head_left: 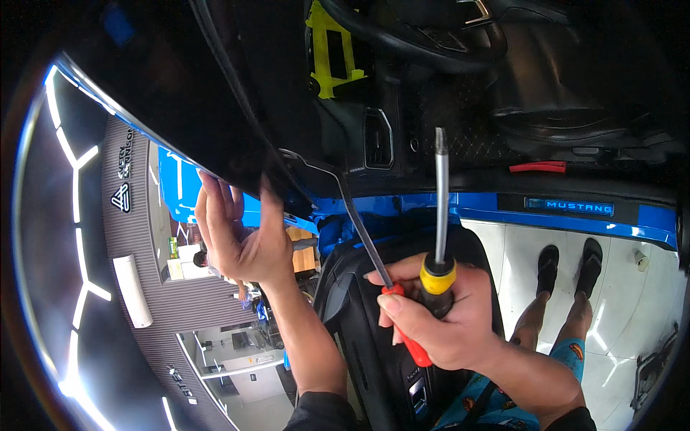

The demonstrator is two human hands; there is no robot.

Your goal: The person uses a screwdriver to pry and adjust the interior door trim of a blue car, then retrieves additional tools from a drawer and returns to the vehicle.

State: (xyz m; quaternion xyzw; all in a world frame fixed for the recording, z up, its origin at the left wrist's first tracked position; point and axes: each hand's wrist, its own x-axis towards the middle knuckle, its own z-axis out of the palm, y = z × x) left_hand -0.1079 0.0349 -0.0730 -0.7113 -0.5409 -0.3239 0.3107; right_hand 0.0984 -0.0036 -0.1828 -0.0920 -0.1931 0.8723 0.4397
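Observation:
My left hand (248, 241) is raised with its fingers apart, its fingertips against the lower edge of a dark glossy car panel (165, 93). In my right hand (460, 316) are two tools at once. One is a screwdriver (441, 208) with a yellow and black handle, its shaft pointing up. The other is a hooked pry tool (364, 233) with a red handle, held between thumb and fingers. The bent end of the pry tool lies over the dark trim beside the dashboard; whether it touches there I cannot tell.
A black door panel (388, 269) stands below my hands. Beyond are the steering wheel (438, 36), yellow tape (332, 57) on the dashboard and a black seat (560, 93). A red strip (537, 167) lies by the blue sill (496, 208). Another person (201, 260) is far behind.

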